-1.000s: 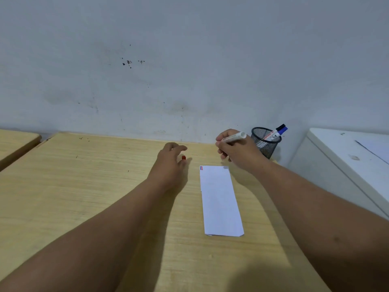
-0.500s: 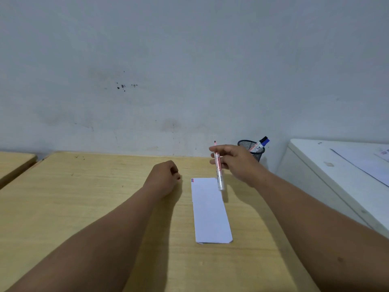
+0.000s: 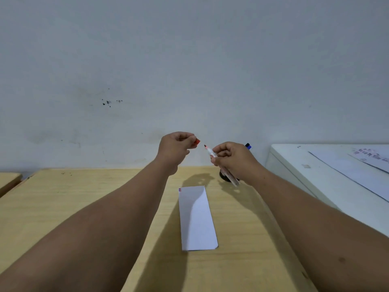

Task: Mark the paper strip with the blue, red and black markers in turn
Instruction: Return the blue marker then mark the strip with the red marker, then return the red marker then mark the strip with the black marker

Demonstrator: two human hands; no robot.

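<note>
Red cap (image 3: 197,141) is now up in the air, pinched in the left hand (image 3: 174,147), which was down on the tabletop (image 3: 63,199) half a second ago. The right hand (image 3: 233,160) has lifted too, fingers wrapped round the red marker (image 3: 219,163), whose bare tip now points at the cap, a small gap between them. The white paper strip (image 3: 196,218) lies flat on the tabletop below the hands, with tiny blue and red marks at its far left corner. The pen cup (image 3: 226,178) is mostly hidden behind the right hand; only the blue marker (image 3: 248,146) top peeks out
</note>
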